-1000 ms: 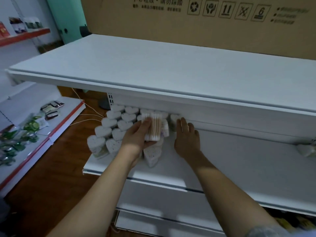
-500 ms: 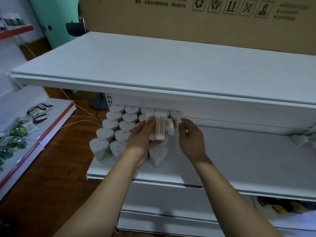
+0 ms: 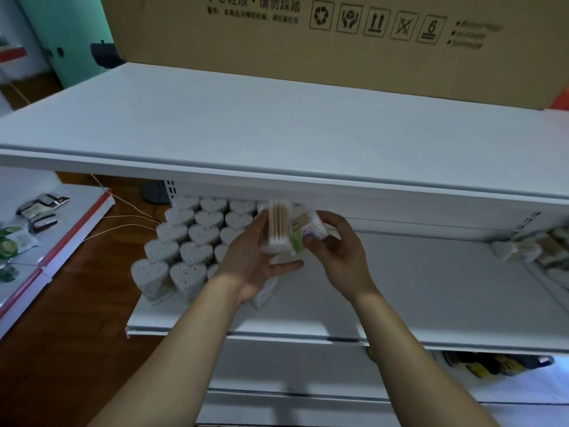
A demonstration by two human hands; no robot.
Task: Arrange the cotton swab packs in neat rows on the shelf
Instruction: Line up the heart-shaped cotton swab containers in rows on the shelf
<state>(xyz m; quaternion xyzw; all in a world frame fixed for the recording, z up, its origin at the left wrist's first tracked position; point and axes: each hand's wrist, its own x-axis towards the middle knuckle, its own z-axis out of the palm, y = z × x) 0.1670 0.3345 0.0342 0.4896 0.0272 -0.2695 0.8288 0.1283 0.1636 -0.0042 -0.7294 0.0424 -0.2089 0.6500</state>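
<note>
Several heart-shaped cotton swab packs point(image 3: 197, 232) stand in rows on the left end of the white middle shelf point(image 3: 415, 297). My left hand point(image 3: 255, 263) holds an upright clear pack of wooden-stick swabs point(image 3: 277, 229) above the shelf, just right of the rows. My right hand point(image 3: 341, 254) grips a second pack point(image 3: 311, 226) tilted beside the first, with a green and purple label showing. Parts of the third row are hidden behind my left hand.
A loose pile of more swab packs point(image 3: 520, 249) lies at the shelf's far right. The upper shelf point(image 3: 277, 131) overhangs the rows, with a big cardboard box point(image 3: 338, 35) behind it. A low red-edged shelf point(image 3: 61, 229) with small packets stands at the left.
My right hand left the shelf and took hold of a second pack. Both hands lifted their packs slightly toward me, away from the rows.
</note>
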